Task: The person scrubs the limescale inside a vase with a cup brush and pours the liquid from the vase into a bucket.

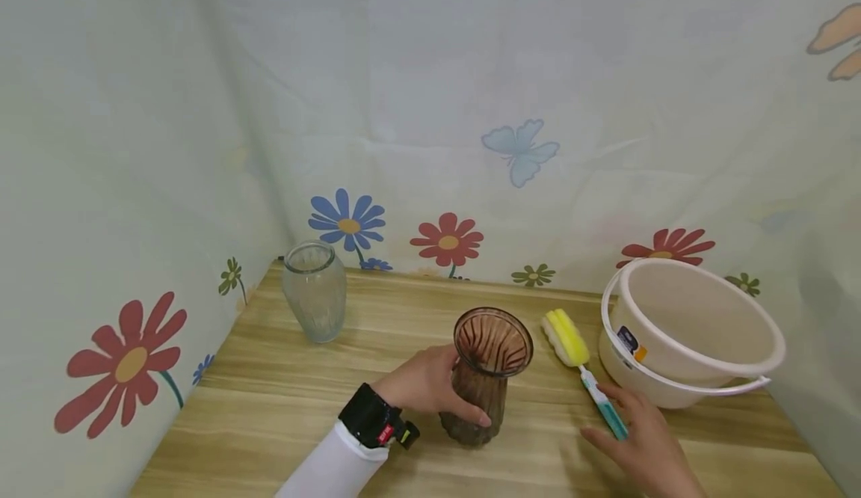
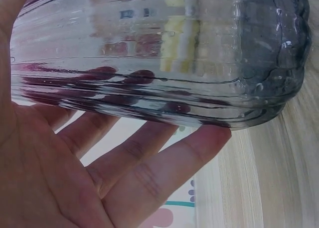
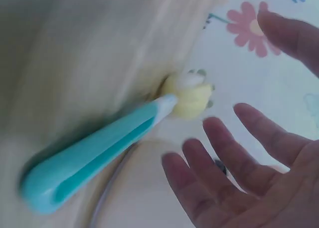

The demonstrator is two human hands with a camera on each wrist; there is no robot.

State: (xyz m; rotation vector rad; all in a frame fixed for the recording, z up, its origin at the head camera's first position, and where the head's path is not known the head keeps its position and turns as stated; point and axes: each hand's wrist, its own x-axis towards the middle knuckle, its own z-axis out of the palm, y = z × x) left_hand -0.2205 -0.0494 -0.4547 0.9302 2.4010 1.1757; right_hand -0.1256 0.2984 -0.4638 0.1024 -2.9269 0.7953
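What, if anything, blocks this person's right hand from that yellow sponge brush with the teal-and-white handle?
Nothing visible does: the right wrist view shows a clear gap between the right hand and the brush's teal handle. The round cream bucket stands beside the brush, not in between.

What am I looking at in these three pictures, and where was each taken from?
No robot here: a person works bare-handed. The wide picture is taken from the person's head, looking forward and down; the two close ones are taken from the left and right wrists, each facing that hand's work. The left hand has its grip around a brownish glass vase. The right hand is beside a yellow-headed brush, not holding it. On the table also stand a clear glass vase, left, and a pale bucket, right.
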